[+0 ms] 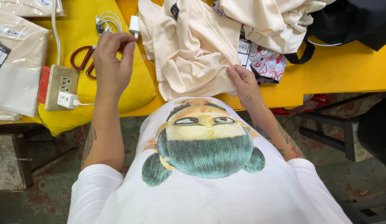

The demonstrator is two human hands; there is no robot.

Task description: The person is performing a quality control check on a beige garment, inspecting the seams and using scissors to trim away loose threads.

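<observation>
Cream-coloured, soft, crumpled fabric garment (189,54) on yellow table (346,70): right hand (243,83) pinches its lower edge; left hand (112,62) raised apart, fingertips pinched together, contents indiscernible.

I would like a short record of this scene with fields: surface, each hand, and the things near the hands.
surface: yellow table
left hand: left hand raised above the table, fingertips pinched together; whether the grip holds anything is too small to tell
right hand: right hand pinching the edge of the cream garment
near left hand: red scissors, white coiled cable, beige power strip with a white charger plugged in
far left: folded cream garments in clear bags
top right: black fabric
</observation>
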